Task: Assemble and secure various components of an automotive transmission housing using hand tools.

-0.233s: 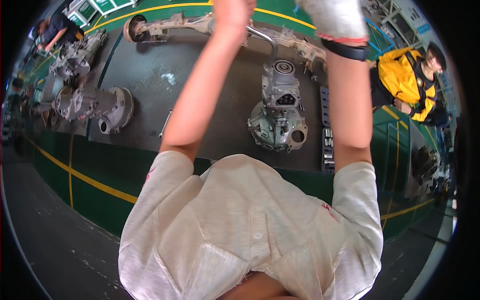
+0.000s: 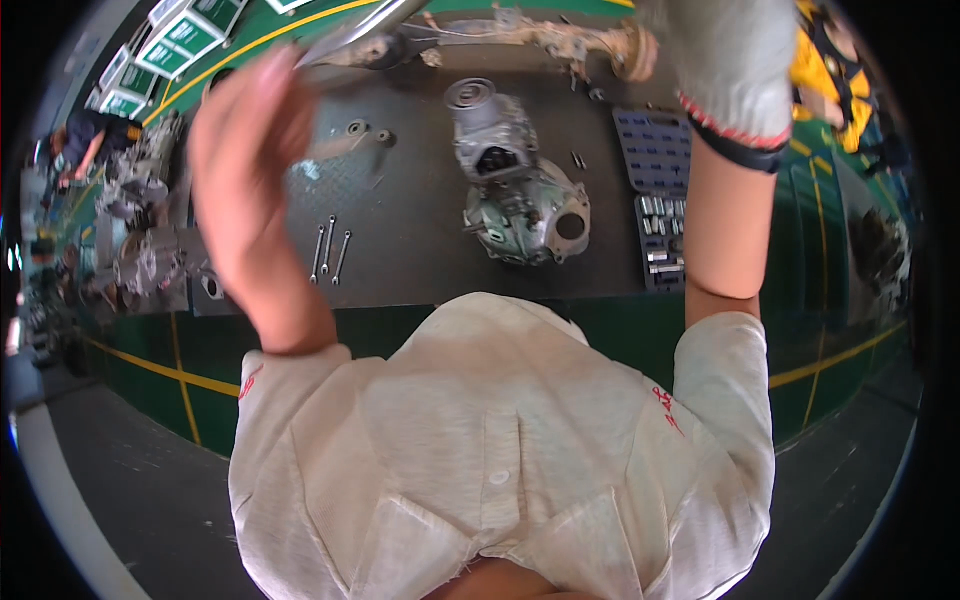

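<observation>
My bare left hand (image 2: 250,130) is raised over the left part of the workbench, smeared by motion. A shiny metal bar (image 2: 360,28) slants from its fingertips up to the right and leaves the picture. Whether the fingers grip the bar is lost in the blur. My right hand (image 2: 735,65) wears a white knitted glove with a red-edged cuff. It is up at the top right, its fingers not discernible. Between my arms, a grey metal gearbox (image 2: 520,185) stands on the dark workbench (image 2: 410,245), touched by neither hand.
Several wrenches (image 2: 328,250) lie beside my left forearm. A socket set case (image 2: 650,150) lies open by my right arm. A rusty axle (image 2: 540,35) spans the bench's far side. More gearboxes (image 2: 150,260) stand left. A person in yellow and black (image 2: 835,80) is at far right.
My left hand has swung left and lower, away from my right hand. The bar has shifted left with it. The whole view has turned, uncovering the wrenches and the socket case.
</observation>
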`<state>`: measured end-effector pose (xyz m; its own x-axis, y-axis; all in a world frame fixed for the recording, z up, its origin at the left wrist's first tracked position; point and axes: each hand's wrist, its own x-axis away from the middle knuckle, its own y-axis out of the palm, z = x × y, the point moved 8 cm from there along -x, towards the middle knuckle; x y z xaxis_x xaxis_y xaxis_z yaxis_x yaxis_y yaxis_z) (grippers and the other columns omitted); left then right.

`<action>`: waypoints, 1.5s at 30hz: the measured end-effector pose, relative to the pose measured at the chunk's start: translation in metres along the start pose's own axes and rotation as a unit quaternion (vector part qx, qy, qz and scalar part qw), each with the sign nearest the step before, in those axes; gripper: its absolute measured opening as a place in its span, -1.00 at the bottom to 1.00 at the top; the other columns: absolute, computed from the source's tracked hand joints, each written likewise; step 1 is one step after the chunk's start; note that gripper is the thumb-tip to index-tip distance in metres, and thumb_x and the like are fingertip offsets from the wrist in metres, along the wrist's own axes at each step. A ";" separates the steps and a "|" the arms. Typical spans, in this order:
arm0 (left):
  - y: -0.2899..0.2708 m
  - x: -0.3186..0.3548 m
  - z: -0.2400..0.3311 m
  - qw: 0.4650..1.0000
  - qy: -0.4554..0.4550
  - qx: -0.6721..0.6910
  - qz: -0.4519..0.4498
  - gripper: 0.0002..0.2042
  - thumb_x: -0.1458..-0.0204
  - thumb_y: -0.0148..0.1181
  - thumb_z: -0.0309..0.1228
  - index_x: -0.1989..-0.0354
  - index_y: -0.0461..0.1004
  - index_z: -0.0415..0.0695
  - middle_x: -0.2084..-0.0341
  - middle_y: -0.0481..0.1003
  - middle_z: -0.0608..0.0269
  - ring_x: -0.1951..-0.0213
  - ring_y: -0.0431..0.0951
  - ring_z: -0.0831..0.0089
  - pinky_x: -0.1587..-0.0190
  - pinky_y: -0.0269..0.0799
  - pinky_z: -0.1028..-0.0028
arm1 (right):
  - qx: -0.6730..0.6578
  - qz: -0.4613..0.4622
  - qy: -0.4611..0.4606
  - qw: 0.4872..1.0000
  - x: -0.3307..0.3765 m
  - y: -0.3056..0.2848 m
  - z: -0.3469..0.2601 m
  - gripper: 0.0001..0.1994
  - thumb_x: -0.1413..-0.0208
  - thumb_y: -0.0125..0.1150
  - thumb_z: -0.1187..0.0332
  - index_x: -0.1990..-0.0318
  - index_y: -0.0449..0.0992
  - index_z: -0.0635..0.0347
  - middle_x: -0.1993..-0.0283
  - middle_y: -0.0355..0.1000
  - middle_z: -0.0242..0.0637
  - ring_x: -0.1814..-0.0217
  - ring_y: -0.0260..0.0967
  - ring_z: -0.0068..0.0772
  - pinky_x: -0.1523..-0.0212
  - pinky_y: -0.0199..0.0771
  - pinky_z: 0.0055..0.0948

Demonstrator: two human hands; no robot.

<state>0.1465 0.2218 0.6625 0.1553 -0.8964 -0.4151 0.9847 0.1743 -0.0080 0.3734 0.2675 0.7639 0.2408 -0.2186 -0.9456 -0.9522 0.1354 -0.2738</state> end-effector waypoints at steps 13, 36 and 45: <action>-0.006 0.179 -0.056 0.922 -0.263 -0.004 0.283 -0.52 -0.43 -0.08 -0.18 0.62 0.07 0.01 0.75 -0.04 0.50 0.69 -0.16 0.66 0.63 -0.23 0.48 | 0.169 -0.351 0.563 0.729 0.593 -0.009 0.335 -0.66 -0.15 0.11 0.25 -0.08 0.55 -0.01 -0.06 0.50 0.13 -0.13 0.48 0.16 -0.19 0.45 -0.03; -0.007 0.264 -0.053 0.819 -0.284 0.023 0.499 -0.51 -0.43 -0.08 -0.17 0.63 0.05 0.03 0.76 -0.07 0.50 0.71 -0.15 0.65 0.65 -0.20 0.51 | -0.228 -0.298 0.420 0.827 0.380 0.022 0.269 -0.76 -0.10 0.27 0.37 0.10 0.62 0.26 0.12 0.60 -0.15 0.07 0.56 -0.17 -0.02 0.51 -0.34; -0.042 0.264 -0.116 0.842 -0.273 0.101 0.454 -0.51 -0.41 -0.04 -0.15 0.63 0.08 0.01 0.77 -0.04 0.49 0.70 -0.13 0.66 0.65 -0.19 0.54 | -0.239 -0.563 0.383 0.692 0.318 0.091 0.206 -0.77 -0.17 0.22 0.39 0.10 0.62 0.35 0.30 0.58 -0.31 0.33 0.46 -0.54 0.26 0.48 -0.48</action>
<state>0.1364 0.0251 0.4480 0.8098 -0.4952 0.3147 0.4258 0.8650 0.2655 0.4019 0.4092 0.4021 0.8849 -0.3984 0.2412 -0.2389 -0.8329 -0.4992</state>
